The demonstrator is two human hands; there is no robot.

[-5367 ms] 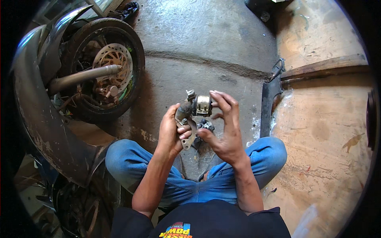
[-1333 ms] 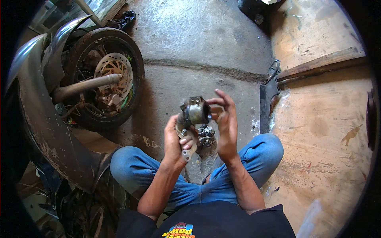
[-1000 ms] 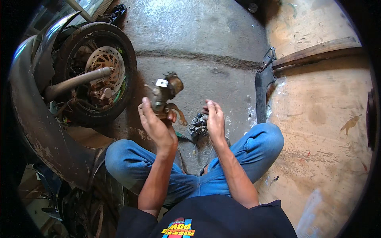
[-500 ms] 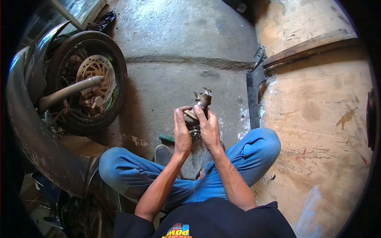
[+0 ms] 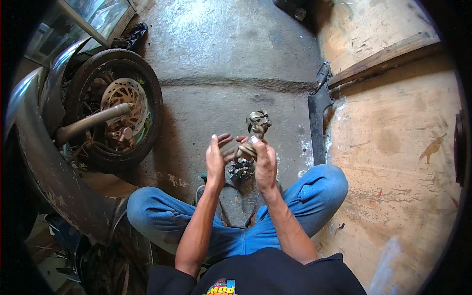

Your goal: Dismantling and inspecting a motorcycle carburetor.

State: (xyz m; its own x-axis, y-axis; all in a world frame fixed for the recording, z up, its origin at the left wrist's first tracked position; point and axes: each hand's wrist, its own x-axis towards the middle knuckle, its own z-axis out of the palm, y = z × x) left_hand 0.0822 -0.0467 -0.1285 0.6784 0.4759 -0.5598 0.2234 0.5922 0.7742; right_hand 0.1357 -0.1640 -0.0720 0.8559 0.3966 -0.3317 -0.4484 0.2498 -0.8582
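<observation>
I sit cross-legged on a concrete floor. My right hand (image 5: 264,162) grips a grimy metal engine part (image 5: 256,125), like a carburetor, and holds it upright above my lap. My left hand (image 5: 217,156) is beside it with fingers spread, its fingertips close to the part's lower end. A second dark metal piece (image 5: 240,170) lies on the floor between my hands.
A motorcycle wheel (image 5: 114,116) with a brake disc and a grey fender (image 5: 44,162) stands at the left. A black plastic panel (image 5: 318,113) leans against the stained wall (image 5: 393,147) at the right. My blue-jeaned knees (image 5: 319,189) frame the floor below the hands.
Both hands were clasped on the part half a second ago. Now my left hand has let go and opened, while my right hand keeps the part raised.
</observation>
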